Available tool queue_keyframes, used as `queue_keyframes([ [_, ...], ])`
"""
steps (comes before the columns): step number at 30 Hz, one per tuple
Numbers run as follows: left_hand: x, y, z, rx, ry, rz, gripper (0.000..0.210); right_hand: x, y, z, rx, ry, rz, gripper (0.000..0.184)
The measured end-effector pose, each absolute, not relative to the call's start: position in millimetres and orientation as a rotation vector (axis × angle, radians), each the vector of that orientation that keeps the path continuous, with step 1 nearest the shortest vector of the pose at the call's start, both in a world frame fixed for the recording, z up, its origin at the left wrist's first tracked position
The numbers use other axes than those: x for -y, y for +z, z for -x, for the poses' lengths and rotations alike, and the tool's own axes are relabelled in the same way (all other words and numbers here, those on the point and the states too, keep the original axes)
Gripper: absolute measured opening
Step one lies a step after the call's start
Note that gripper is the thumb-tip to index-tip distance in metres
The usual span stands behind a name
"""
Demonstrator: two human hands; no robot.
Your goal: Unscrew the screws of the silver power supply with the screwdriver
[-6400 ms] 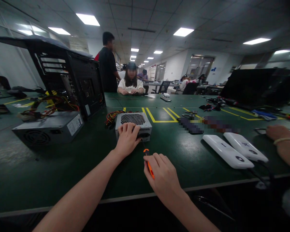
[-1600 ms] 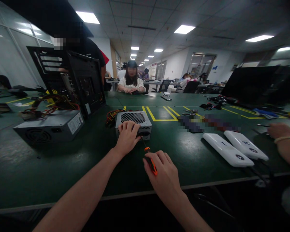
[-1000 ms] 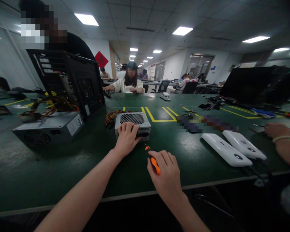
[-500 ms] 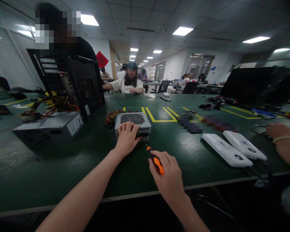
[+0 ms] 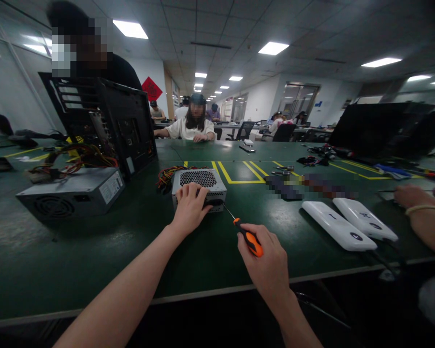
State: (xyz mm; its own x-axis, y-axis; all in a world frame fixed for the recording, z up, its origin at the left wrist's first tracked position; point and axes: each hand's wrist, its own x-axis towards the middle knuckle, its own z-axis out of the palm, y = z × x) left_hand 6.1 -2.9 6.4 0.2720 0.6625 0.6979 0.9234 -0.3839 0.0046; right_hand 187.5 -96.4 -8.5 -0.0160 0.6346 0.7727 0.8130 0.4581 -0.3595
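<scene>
A grey computer power supply [image 5: 217, 186] with a honeycomb grille sits on the green table, its bundle of coloured cables behind its left side. My left hand [image 5: 190, 208] grips it, fingers over the top edge and thumb against the near face. An orange and black screwdriver [image 5: 253, 243] is held in my right hand [image 5: 270, 256]. Its thin shaft points up and left, the tip close to the lower right corner of the near face; whether they touch I cannot tell.
Another power supply [image 5: 72, 193] stands left, before an open black computer case [image 5: 126, 128]. Two white numbered devices [image 5: 337, 224] lie right. A co-worker's hand [image 5: 415, 196] is at the far right. People stand and sit beyond the table [image 5: 188, 270].
My right hand has moved right with the screwdriver, whose shaft now leans further left, its tip at the box's right corner. My left hand stays on the power supply.
</scene>
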Motion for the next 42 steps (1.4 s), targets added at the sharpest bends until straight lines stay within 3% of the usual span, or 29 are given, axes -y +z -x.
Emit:
queue_keyframes([
  [13,3,6,-6,1.413,-0.855,2.133,0.038,99,-10,-186,1.787,-0.254,1.325,0.017],
  [21,3,6,-6,1.414,-0.858,2.159,0.039,102,-11,-175,1.941,-0.481,1.275,0.016],
  [25,3,7,-7,1.422,-0.872,2.17,0.037,101,-10,-178,1.915,-0.361,1.301,0.012],
  [28,2,7,-7,1.431,-0.855,2.15,0.035,98,-10,-184,1.846,-0.239,1.358,0.019],
  [34,1,7,-6,1.425,-0.824,2.124,0.039,96,-10,-185,1.947,-0.447,1.271,0.015],
  [42,2,7,-7,1.435,-0.854,2.169,0.041,97,-8,-189,1.805,-0.242,1.414,0.021],
])
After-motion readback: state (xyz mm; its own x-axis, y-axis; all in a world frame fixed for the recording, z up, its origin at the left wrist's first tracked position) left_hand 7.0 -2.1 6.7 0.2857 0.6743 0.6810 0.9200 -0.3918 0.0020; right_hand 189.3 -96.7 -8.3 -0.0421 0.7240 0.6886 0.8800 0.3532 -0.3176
